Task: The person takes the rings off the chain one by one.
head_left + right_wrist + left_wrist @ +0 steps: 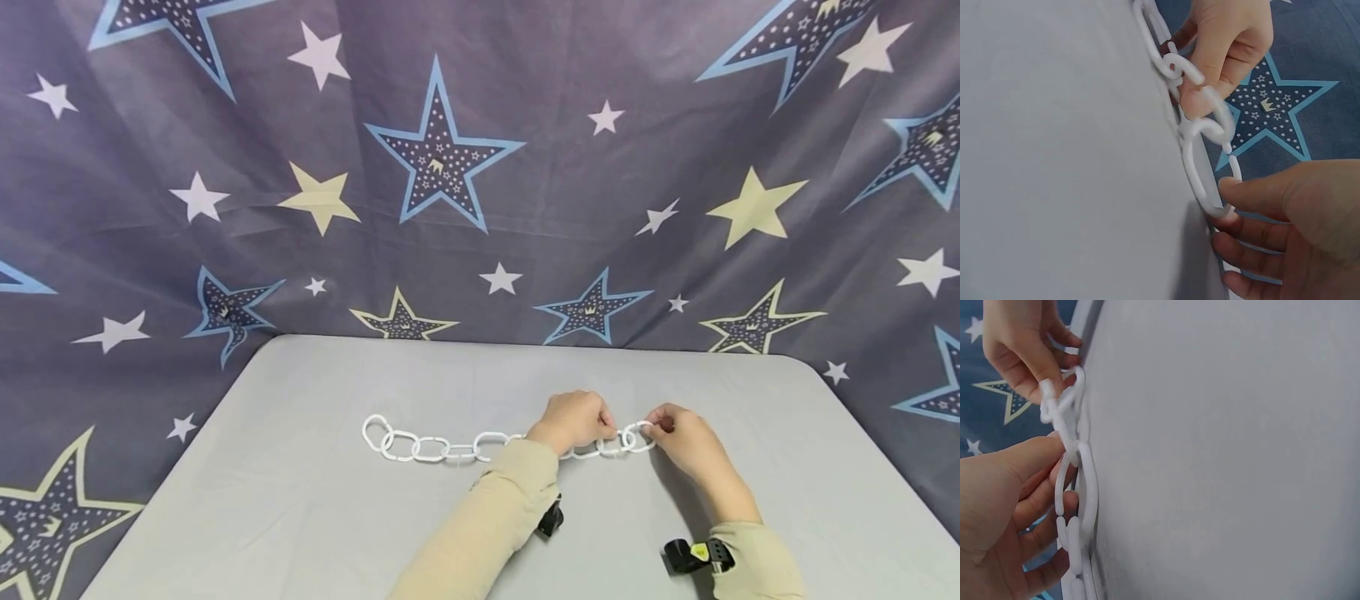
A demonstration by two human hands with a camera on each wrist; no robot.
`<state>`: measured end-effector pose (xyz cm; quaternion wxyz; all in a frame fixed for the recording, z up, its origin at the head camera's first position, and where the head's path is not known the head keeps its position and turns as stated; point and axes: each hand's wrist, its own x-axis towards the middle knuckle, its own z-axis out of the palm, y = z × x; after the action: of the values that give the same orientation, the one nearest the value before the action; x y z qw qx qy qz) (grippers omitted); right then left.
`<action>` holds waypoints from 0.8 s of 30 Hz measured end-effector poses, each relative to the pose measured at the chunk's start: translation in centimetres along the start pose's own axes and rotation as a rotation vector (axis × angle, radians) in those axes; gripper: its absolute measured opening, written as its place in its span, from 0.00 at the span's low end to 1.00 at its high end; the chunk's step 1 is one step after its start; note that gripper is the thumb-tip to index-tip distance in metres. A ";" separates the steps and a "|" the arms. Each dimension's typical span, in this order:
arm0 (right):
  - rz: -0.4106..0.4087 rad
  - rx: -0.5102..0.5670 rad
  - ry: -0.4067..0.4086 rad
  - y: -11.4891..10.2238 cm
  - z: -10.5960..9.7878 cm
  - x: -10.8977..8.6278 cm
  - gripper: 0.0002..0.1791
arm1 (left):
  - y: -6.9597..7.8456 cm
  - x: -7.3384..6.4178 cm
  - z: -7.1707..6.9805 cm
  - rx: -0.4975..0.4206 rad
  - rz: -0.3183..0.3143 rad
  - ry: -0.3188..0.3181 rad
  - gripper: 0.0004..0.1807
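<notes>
A chain of white plastic links [430,450] runs from left to right across the table. Near its right end, my left hand [573,419] pinches one link between thumb and fingertips. Just to the right, my right hand [686,442] holds the end link [1191,169] between thumb and forefinger. A small gap shows in that link's side, close above the right thumb [1254,192]. In the left wrist view, several links hang down past the fingers of the left hand [1004,506]. Part of the chain's middle is hidden behind the left hand and wrist.
A light grey cloth covers the table [247,517]. Behind it hangs a dark curtain [600,208] with a star print. Black wrist cameras sit at the left sleeve [480,525] and the right sleeve [757,562].
</notes>
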<state>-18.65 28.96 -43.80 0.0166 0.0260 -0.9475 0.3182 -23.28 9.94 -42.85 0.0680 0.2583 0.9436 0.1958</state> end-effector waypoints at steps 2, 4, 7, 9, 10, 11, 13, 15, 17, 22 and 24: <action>0.005 0.008 0.003 -0.1 -0.1 0.0 0.07 | -0.1 -0.1 0.1 -0.022 -0.005 0.008 0.03; 0.006 0.015 0.002 -0.1 -0.3 -0.1 0.07 | -0.1 -0.1 0.2 -0.044 -0.008 0.014 0.03; 0.007 0.016 -0.001 -0.2 -0.5 -0.1 0.07 | -0.2 -0.1 0.5 -0.066 -0.002 0.018 0.04; -0.004 0.015 0.002 -0.2 -0.6 0.0 0.07 | -0.2 -0.1 0.6 -0.073 0.005 0.023 0.05; -0.012 0.011 0.006 -0.2 -0.7 0.0 0.07 | -0.2 -0.1 0.6 -0.078 0.006 0.027 0.05; -0.019 0.011 0.010 -0.2 -0.8 -0.1 0.07 | -0.2 -0.1 0.6 -0.080 0.008 0.028 0.05; -0.032 0.011 0.014 -0.4 -0.9 -0.1 0.07 | -0.1 -0.4 0.6 -0.091 0.006 0.033 0.05; -0.036 0.014 0.014 -0.6 -1.0 -0.2 0.06 | -0.1 -0.7 0.5 -0.107 -0.008 0.039 0.05; -0.031 0.033 0.011 -0.9 -1.1 -0.4 0.05 | 0.0 -1.1 0.4 -0.133 -0.023 0.054 0.04; -0.037 0.070 0.036 -1.6 -1.3 -0.5 0.03 | 0.3 -1.8 0.1 -0.192 -0.052 0.112 0.04; -0.050 0.063 0.052 -1.8 -1.5 -0.5 0.03 | 0.4 -2.1 0.0 -0.202 -0.062 0.132 0.04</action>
<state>-18.07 28.49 -41.55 0.0485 0.0418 -0.9354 0.3478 -21.32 9.18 -42.64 0.0375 0.2076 0.9290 0.3040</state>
